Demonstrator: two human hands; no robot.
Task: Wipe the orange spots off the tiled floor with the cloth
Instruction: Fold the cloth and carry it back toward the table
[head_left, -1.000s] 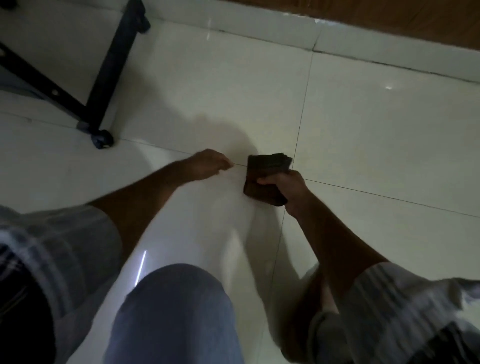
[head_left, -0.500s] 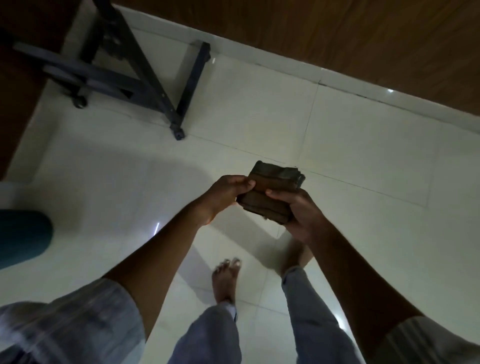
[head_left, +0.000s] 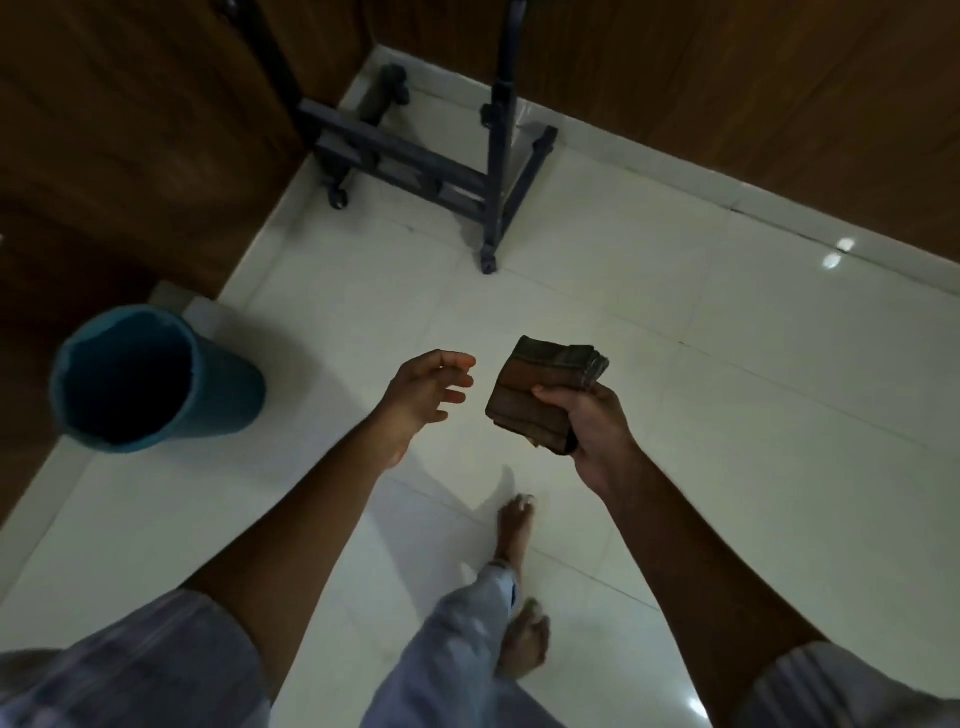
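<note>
Standing over the tiled floor (head_left: 727, 395), my right hand (head_left: 587, 421) grips the folded brown cloth (head_left: 540, 395) in the air, left hand (head_left: 426, 389) open beside it; no orange spots visible from here, so crouch, find one, press a clean fold flat.

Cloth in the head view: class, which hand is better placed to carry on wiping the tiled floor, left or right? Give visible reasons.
Right. The right hand already grips the folded cloth, held above the tiled floor. The left hand is open and empty beside it. No orange spots are discernible.
</note>
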